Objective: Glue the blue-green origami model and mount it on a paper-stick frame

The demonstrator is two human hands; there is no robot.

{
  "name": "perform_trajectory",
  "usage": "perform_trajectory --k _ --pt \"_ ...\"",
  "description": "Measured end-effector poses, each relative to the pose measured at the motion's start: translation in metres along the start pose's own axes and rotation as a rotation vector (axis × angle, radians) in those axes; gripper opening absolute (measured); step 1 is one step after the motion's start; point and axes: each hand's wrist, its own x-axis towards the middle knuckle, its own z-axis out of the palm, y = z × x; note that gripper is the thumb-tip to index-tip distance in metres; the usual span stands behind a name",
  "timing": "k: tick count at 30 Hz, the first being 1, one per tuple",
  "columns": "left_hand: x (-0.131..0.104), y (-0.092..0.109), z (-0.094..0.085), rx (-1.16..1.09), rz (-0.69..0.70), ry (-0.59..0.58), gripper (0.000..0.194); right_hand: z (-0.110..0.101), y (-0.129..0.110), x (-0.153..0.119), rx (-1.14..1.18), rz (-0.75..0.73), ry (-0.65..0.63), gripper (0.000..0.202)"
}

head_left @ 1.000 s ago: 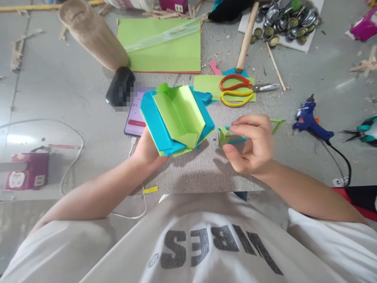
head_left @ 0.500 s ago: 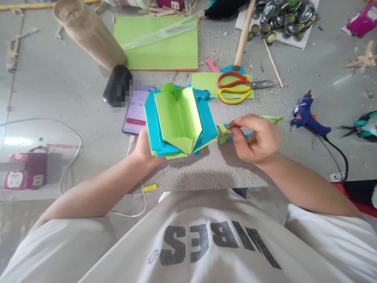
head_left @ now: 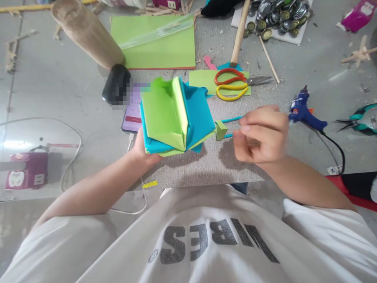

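Note:
A folded paper model (head_left: 198, 114) in blue and green, with an open pleated top, rests in my left hand (head_left: 145, 151). My fingers curl under its lower left side and are partly hidden. Just right of the model is a small folded green paper piece (head_left: 220, 130). Narrow blue paper strips (head_left: 231, 119) run from it toward my right hand (head_left: 262, 133). The fingers of that hand are curled closed above the table. Whether they grip a strip or merely cover it is hidden.
Scissors (head_left: 231, 87) lie on green paper behind the model. A blue glue gun (head_left: 304, 110) and pliers (head_left: 361, 120) are at the right. A phone (head_left: 131, 120), black case (head_left: 116, 84) and wooden cylinder (head_left: 88, 33) stand left. Bottle caps (head_left: 282, 15) are piled at the back.
The model has turned in my left hand, showing more of its blue right side. My right hand has drawn back from the small green piece, its fingers curling more.

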Motion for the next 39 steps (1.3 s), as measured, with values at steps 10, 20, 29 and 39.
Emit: perform_trajectory --k 10,20,29,39 --pt "-0.002 0.008 0.02 0.098 0.09 0.131 0.045 -0.002 -0.007 0.011 0.134 -0.203 -0.074 0.019" --pt "0.004 0.017 0.026 0.096 0.262 0.113 0.048 -0.031 0.058 0.016 0.062 0.168 -0.751 0.032" --pt "0.005 0.016 0.021 0.084 0.241 0.092 0.05 -0.024 0.023 0.014 -0.361 0.017 -1.014 0.03" --pt "0.001 0.016 0.028 0.091 0.262 0.119 0.051 -0.022 0.02 0.013 -0.381 0.003 -1.008 0.016"
